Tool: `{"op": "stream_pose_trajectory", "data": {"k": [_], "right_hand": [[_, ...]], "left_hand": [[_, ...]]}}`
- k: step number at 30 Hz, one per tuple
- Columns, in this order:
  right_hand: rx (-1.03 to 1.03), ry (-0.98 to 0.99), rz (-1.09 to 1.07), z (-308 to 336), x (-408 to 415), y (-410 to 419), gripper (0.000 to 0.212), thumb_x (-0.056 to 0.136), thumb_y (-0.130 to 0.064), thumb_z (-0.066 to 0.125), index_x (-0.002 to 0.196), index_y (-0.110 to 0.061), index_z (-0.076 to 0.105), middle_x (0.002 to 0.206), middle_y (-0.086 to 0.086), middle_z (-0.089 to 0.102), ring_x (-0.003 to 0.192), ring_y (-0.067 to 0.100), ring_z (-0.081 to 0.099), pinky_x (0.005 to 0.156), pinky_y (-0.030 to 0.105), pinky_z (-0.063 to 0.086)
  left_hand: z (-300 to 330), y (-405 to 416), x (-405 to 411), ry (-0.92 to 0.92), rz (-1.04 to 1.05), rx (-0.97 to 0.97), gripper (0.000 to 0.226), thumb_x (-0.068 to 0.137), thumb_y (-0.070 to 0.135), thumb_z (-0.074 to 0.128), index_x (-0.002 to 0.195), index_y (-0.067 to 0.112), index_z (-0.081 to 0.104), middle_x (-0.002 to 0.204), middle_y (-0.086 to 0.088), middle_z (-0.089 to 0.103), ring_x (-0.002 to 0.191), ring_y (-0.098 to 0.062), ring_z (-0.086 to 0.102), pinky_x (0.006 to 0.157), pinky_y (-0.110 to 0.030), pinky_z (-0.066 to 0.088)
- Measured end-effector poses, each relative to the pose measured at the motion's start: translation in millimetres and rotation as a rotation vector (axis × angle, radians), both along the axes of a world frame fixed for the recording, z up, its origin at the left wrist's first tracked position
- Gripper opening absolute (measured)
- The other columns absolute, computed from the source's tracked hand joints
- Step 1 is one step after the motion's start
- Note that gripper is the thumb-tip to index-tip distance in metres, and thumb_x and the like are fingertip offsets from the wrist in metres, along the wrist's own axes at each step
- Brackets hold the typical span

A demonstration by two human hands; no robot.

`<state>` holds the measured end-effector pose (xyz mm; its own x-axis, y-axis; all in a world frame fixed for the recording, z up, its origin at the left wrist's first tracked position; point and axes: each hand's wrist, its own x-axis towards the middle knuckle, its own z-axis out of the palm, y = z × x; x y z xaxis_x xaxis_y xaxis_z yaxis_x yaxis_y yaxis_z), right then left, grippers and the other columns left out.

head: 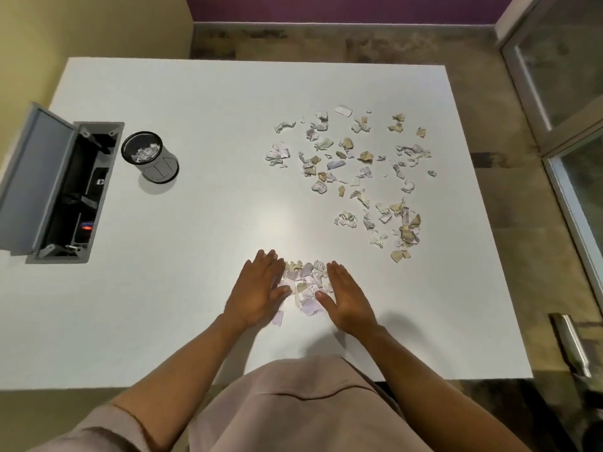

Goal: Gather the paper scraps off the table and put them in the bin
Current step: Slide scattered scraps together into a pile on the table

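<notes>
Both hands lie flat on the table [195, 102] near its front edge, fingers straight and gripping nothing; the left hand [257, 288] and right hand [347, 296] flank a small heap [305, 283] of scraps, inner edges touching it, palms turned toward each other. The heap lies directly between the hands, equally near to each; closing them would likely compress it for lifting. The main scatter [355, 168] of scraps spreads toward the right edge and far right corner, nearer the right hand. The bin [153, 158], upright and already holding some scraps, stands near the left edge, well apart from the heap, on the left hand's side; beside it an open cable box [49, 187] is set into the table.
</notes>
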<state>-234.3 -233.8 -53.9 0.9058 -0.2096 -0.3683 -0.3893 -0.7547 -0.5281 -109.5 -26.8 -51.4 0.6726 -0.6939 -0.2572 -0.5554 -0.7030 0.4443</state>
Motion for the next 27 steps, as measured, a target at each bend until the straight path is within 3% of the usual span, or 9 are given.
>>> {"op": "stream_pose_trajectory", "data": {"k": [2, 4, 7, 11, 16, 19, 23, 27], "right_hand": [[-0.032, 0.003, -0.106, 7, -4, -5, 0.075, 0.094, -0.055, 0.043, 0.153, -0.02, 0.014, 0.161, -0.002, 0.015, 0.147, 0.017, 0.015, 0.117, 0.029, 0.013], [-0.031, 0.107, -0.154, 12, -7, -10, 0.085, 0.089, -0.059, 0.051, 0.154, -0.023, 0.01, 0.161, 0.0, 0.015, 0.147, 0.021, 0.014, 0.116, 0.035, 0.02], [0.008, 0.265, -0.111, 15, -2, -8, 0.104, 0.079, -0.056, 0.066, 0.153, -0.026, -0.001, 0.16, 0.006, 0.011, 0.147, 0.026, 0.014, 0.112, 0.042, 0.029], [0.013, 0.291, -0.016, 13, 11, 9, 0.122, 0.069, -0.043, 0.081, 0.153, -0.022, -0.004, 0.149, 0.011, 0.021, 0.136, 0.029, 0.03, 0.105, 0.038, 0.039], [-0.044, 0.257, 0.034, 18, 30, 29, 0.117, 0.071, -0.036, 0.083, 0.152, -0.014, 0.002, 0.152, 0.011, 0.019, 0.135, 0.031, 0.033, 0.106, 0.037, 0.038], [-0.067, 0.232, 0.049, 19, 40, 33, 0.106, 0.073, -0.034, 0.081, 0.15, -0.013, 0.012, 0.147, 0.011, 0.026, 0.129, 0.03, 0.039, 0.101, 0.036, 0.041], [-0.095, 0.214, 0.064, 21, 41, 26, 0.09, 0.077, -0.035, 0.078, 0.146, -0.019, 0.023, 0.139, 0.01, 0.034, 0.124, 0.028, 0.042, 0.093, 0.036, 0.045], [-0.22, 0.14, 0.134, 24, 39, 10, 0.093, 0.073, -0.045, 0.077, 0.146, -0.03, 0.021, 0.144, 0.008, 0.027, 0.125, 0.028, 0.038, 0.085, 0.036, 0.049]], "left_hand": [[4, 19, -8, -0.033, 0.178, 0.049, 0.089, 0.081, 0.079, 0.038, 0.145, 0.016, 0.041, 0.154, -0.013, 0.034, 0.143, -0.035, 0.028, 0.105, -0.048, 0.037], [10, 33, -15, 0.073, 0.328, 0.152, 0.105, 0.067, 0.081, 0.055, 0.149, 0.02, 0.03, 0.151, -0.014, 0.032, 0.139, -0.035, 0.031, 0.102, -0.046, 0.04], [15, 35, -26, 0.192, 0.467, 0.203, 0.123, 0.052, 0.072, 0.076, 0.148, 0.024, 0.017, 0.133, -0.01, 0.035, 0.124, -0.036, 0.036, 0.092, -0.043, 0.044], [8, 23, -33, 0.273, 0.531, 0.181, 0.137, 0.046, 0.055, 0.089, 0.151, 0.023, 0.007, 0.134, -0.012, 0.03, 0.118, -0.036, 0.038, 0.094, -0.044, 0.045], [4, 2, -32, 0.315, 0.549, 0.13, 0.132, 0.046, 0.039, 0.093, 0.148, 0.019, 0.012, 0.131, -0.013, 0.029, 0.11, -0.039, 0.048, 0.092, -0.044, 0.049], [3, -12, -32, 0.31, 0.516, 0.101, 0.118, 0.048, 0.036, 0.093, 0.143, 0.02, 0.025, 0.126, -0.01, 0.031, 0.102, -0.037, 0.053, 0.089, -0.044, 0.052], [1, -22, -29, 0.302, 0.499, 0.076, 0.09, 0.058, 0.029, 0.09, 0.132, 0.022, 0.04, 0.126, -0.009, 0.036, 0.104, -0.036, 0.054, 0.087, -0.044, 0.052], [6, -23, -27, 0.251, 0.479, 0.12, 0.091, 0.06, 0.032, 0.089, 0.134, 0.029, 0.036, 0.132, -0.007, 0.033, 0.109, -0.034, 0.049, 0.083, -0.046, 0.053]]}}
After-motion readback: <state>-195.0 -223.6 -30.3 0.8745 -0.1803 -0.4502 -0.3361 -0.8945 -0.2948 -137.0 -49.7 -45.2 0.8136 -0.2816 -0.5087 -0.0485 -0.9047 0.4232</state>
